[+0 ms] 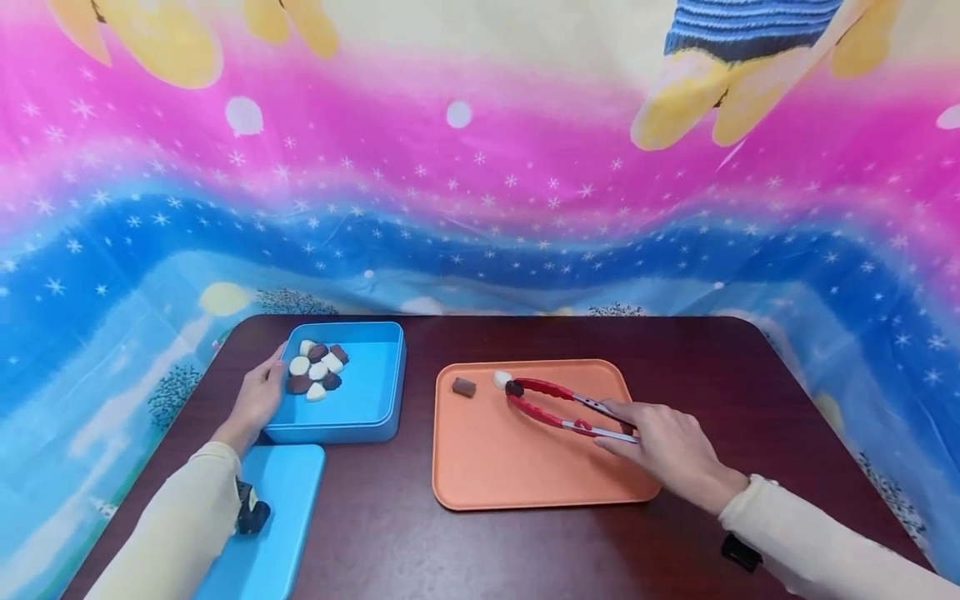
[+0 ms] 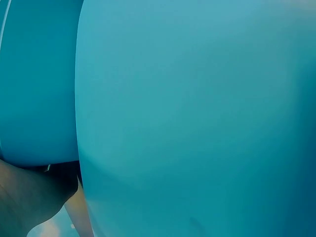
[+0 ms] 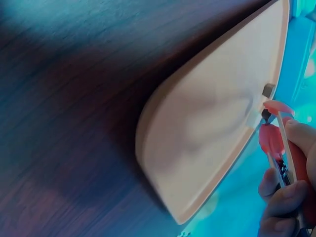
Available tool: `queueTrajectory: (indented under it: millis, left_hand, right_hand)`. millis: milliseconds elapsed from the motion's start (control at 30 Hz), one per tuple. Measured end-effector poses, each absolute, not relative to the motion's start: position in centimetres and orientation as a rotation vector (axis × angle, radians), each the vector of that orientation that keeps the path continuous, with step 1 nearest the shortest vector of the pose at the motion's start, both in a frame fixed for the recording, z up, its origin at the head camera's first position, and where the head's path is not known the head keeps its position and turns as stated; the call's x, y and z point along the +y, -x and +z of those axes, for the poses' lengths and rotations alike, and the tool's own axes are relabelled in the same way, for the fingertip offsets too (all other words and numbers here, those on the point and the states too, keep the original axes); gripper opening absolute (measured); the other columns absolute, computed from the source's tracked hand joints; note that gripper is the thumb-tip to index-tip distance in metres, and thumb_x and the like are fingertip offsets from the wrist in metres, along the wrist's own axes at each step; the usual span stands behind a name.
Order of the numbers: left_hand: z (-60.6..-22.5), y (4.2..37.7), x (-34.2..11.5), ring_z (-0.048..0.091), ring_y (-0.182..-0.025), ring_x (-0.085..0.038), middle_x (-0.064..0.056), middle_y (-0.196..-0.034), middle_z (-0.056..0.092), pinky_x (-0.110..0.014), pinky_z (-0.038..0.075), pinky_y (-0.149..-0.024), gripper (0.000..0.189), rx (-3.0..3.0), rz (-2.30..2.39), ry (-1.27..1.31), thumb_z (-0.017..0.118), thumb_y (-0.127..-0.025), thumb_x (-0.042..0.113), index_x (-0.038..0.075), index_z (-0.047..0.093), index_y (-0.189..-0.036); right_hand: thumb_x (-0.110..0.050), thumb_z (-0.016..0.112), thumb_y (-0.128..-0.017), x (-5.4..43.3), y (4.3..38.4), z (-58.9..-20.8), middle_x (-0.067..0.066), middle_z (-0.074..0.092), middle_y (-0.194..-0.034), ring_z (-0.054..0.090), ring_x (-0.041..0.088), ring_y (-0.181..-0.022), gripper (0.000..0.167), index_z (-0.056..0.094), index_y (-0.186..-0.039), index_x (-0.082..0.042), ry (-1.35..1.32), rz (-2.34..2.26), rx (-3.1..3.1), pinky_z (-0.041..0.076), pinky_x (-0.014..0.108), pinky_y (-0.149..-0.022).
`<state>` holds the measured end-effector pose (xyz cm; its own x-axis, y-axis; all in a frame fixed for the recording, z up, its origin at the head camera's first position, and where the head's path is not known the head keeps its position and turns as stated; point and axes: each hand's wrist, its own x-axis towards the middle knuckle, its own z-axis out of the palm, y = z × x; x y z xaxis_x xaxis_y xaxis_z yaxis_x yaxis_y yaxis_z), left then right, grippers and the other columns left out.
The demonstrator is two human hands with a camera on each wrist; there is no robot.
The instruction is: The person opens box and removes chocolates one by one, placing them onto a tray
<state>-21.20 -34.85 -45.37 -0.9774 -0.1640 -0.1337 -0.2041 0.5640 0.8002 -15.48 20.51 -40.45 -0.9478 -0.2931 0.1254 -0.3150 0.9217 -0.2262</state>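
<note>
My right hand [image 1: 671,442] grips red-handled metal tongs [image 1: 558,404] over the orange tray [image 1: 517,467]. Between the tong tips is a small dark chocolate piece [image 1: 514,388], which overlaps a white piece [image 1: 502,379] in the head view. To their left on the tray lies a brown chocolate bar piece [image 1: 463,387]. My left hand [image 1: 261,396] holds the left side of a blue box [image 1: 375,379], fingers along its wall. Several white and brown chocolate pieces [image 1: 317,371] lie in the box's left part. The left wrist view is mostly filled by blue plastic.
A flat blue lid [image 1: 281,500] lies on the dark wooden table [image 1: 382,533] in front of the box, under my left forearm. Behind the table hangs a colourful cloth [image 1: 480,200]. Bare tabletop separates box and tray.
</note>
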Motion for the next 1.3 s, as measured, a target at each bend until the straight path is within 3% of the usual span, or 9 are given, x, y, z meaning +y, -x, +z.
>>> queueTrajectory:
  millis: [500, 700, 933, 1033, 1133, 1200, 1300]
  left_hand:
    - [-45.8, 21.8, -35.3, 0.006, -0.156, -0.048, -0.018, -0.17, 0.007, -0.07, 0.013, -0.123, 0.056, 2.741, 1.448, 0.274, 0.015, -0.112, 0.04, 0.018, 0.006, -0.163]
    - [-45.6, 22.4, -35.1, 0.007, -0.156, -0.047, -0.017, -0.17, 0.008, -0.069, 0.014, -0.124, 0.056, 2.75, 1.445, 0.273, 0.016, -0.112, 0.039, 0.017, 0.007, -0.163]
    - [-45.4, 23.0, -35.1, 0.008, -0.156, -0.048, -0.017, -0.17, 0.008, -0.069, 0.014, -0.124, 0.055, 2.75, 1.419, 0.287, 0.015, -0.112, 0.041, 0.022, 0.006, -0.163]
    - [-45.4, 23.1, -35.1, 0.008, -0.156, -0.048, -0.018, -0.17, 0.008, -0.069, 0.014, -0.124, 0.055, 2.743, 1.426, 0.295, 0.016, -0.112, 0.04, 0.022, 0.006, -0.163]
    - [-45.4, 23.1, -35.2, 0.007, -0.156, -0.047, -0.017, -0.17, 0.008, -0.068, 0.013, -0.124, 0.056, 2.727, 1.447, 0.29, 0.017, -0.112, 0.039, 0.019, 0.006, -0.163]
    - [-45.6, 23.2, -35.3, 0.006, -0.156, -0.047, -0.017, -0.17, 0.008, -0.067, 0.013, -0.125, 0.056, 2.724, 1.452, 0.289, 0.017, -0.112, 0.039, 0.018, 0.006, -0.163]
    - [-45.7, 23.2, -35.4, 0.006, -0.156, -0.047, -0.017, -0.17, 0.008, -0.067, 0.013, -0.125, 0.055, 2.722, 1.453, 0.296, 0.017, -0.112, 0.039, 0.019, 0.007, -0.163]
  right_hand:
    - [-0.052, 0.078, -0.084, 21.7, 16.0, -40.0, -0.012, 0.056, -0.066, 0.047, 0.009, -0.062, 0.049, 0.074, -0.123, -0.022, -0.462, 0.32, -3.044, 0.037, 0.027, -0.049]
    - [-0.059, 0.078, -0.081, 21.9, 16.3, -39.8, -0.007, 0.046, -0.059, 0.04, 0.012, -0.056, 0.071, 0.066, -0.137, -0.017, -0.357, 0.395, -3.1, 0.031, 0.027, -0.047]
    - [-0.07, 0.077, -0.075, 21.9, 16.6, -39.2, -0.003, 0.051, -0.063, 0.046, 0.014, -0.061, 0.095, 0.057, -0.143, -0.007, -0.294, 0.446, -3.124, 0.034, 0.028, -0.05]
    - [-0.077, 0.073, -0.073, 21.7, 16.8, -38.9, 0.002, 0.065, -0.075, 0.051, 0.015, -0.067, 0.102, 0.057, -0.143, -0.005, -0.293, 0.46, -3.116, 0.038, 0.029, -0.052]
    - [-0.079, 0.071, -0.072, 21.2, 17.0, -38.7, 0.01, 0.075, -0.098, 0.056, 0.017, -0.075, 0.105, 0.056, -0.144, -0.004, -0.292, 0.476, -3.099, 0.043, 0.03, -0.057]
    - [-0.078, 0.072, -0.073, 20.7, 17.1, -38.7, 0.011, 0.073, -0.094, 0.054, 0.018, -0.071, 0.102, 0.057, -0.144, -0.007, -0.288, 0.506, -3.095, 0.041, 0.03, -0.053]
    - [-0.075, 0.074, -0.073, 19.5, 17.1, -38.7, 0.004, 0.058, -0.071, 0.046, 0.015, -0.059, 0.096, 0.057, -0.145, -0.014, -0.273, 0.571, -3.113, 0.033, 0.028, -0.046]
